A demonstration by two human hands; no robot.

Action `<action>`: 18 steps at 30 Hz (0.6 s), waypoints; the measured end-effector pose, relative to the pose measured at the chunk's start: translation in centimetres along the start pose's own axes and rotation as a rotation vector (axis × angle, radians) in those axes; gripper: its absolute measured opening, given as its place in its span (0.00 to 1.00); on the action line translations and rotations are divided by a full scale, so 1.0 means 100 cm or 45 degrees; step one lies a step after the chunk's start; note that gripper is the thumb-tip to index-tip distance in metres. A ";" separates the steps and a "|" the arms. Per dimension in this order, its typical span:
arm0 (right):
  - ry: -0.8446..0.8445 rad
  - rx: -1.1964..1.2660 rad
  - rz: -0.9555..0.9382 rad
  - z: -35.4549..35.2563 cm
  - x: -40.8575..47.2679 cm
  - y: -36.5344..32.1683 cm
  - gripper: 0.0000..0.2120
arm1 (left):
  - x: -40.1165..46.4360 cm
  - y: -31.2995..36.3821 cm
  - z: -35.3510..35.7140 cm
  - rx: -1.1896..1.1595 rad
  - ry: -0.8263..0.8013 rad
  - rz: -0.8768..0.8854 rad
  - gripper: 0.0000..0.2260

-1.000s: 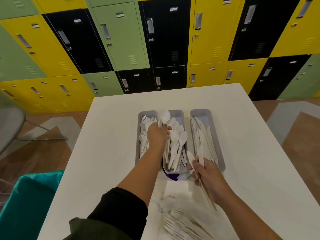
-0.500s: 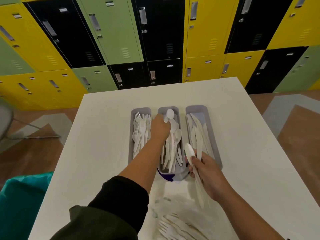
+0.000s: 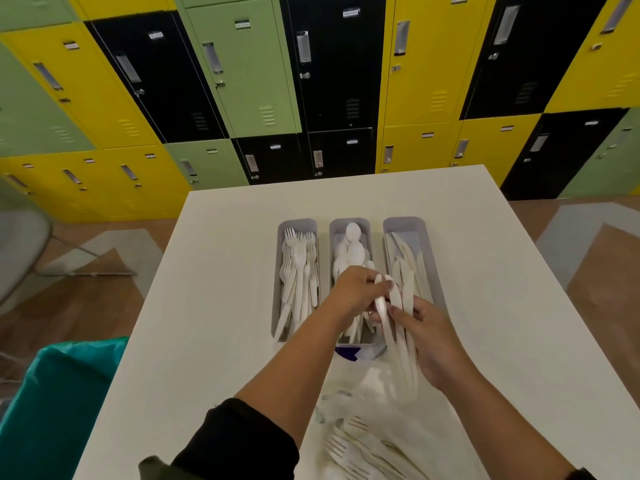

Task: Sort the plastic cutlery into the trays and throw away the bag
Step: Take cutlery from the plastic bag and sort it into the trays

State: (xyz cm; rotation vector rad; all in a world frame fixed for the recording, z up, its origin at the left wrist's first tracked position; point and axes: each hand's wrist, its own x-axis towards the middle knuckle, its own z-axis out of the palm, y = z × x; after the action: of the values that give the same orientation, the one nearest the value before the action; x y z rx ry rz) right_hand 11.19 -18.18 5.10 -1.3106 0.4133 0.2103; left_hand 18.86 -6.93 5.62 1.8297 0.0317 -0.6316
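Observation:
Three grey trays stand side by side on the white table [image 3: 214, 306]: the left tray [image 3: 280, 271] holds forks, the middle tray [image 3: 334, 237] holds spoons, the right tray [image 3: 427, 251] holds knives. My right hand [image 3: 427, 334] grips a bundle of white plastic knives [image 3: 398, 306] above the near ends of the middle and right trays. My left hand [image 3: 356, 292] pinches the top of one piece in that bundle. A clear plastic bag [image 3: 367, 427] with several forks lies on the table near me.
A teal-lined bin [image 3: 55, 403] stands by the table's left near corner. A grey chair [image 3: 20, 258] is at far left. Yellow, green and black lockers [image 3: 311, 81] fill the wall beyond the table's far edge.
My left hand let go of a spoon in the middle tray and came back to the bundle in my right hand. My right hand rose a little with the knives.

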 end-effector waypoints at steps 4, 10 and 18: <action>-0.178 -0.064 0.072 -0.002 -0.006 -0.001 0.12 | 0.001 0.003 0.000 -0.075 0.076 0.004 0.11; -0.011 -0.129 0.059 -0.015 0.005 0.001 0.10 | -0.004 -0.005 0.030 -0.055 -0.041 -0.076 0.07; 0.039 -0.429 0.053 -0.025 0.038 -0.012 0.14 | 0.002 -0.010 0.065 -0.071 0.110 -0.085 0.14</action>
State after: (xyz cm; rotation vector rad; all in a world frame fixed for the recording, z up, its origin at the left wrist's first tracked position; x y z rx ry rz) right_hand 14.60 -21.20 4.10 -1.6380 0.4446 0.3047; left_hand 16.15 -12.41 3.30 1.8071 0.1673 -0.5924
